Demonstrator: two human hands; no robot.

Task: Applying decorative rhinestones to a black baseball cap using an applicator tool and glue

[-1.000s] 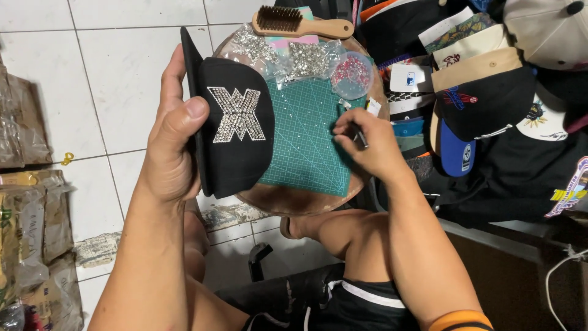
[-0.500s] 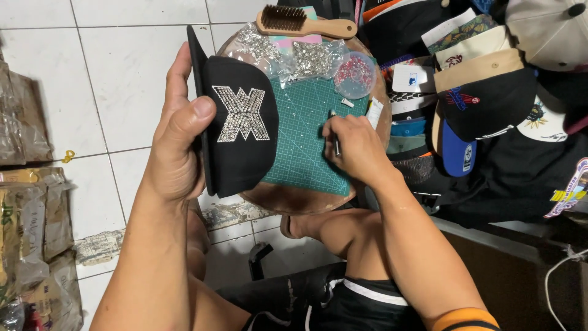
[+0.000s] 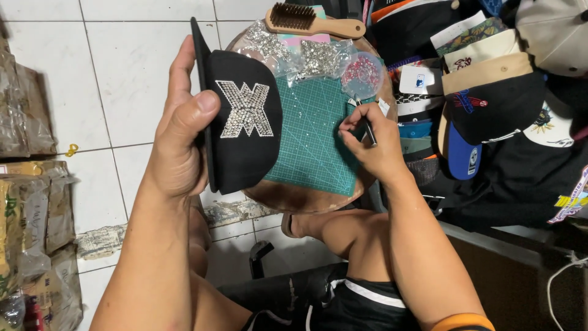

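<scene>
My left hand grips a black flat-brim cap by its brim, holding it upright over the left side of a round wooden board. A sparkling rhinestone emblem covers the cap's front. My right hand pinches a thin dark pen-like tool above the right edge of a green cutting mat that lies on the board.
Clear bags of rhinestones and a round pink bead container sit at the board's far side, by a wooden brush. A heap of caps fills the right. Plastic bags lie on the tiled floor at left.
My right hand has drawn left and slightly back over the mat's right edge with the tool. The cap in my left hand has barely shifted.
</scene>
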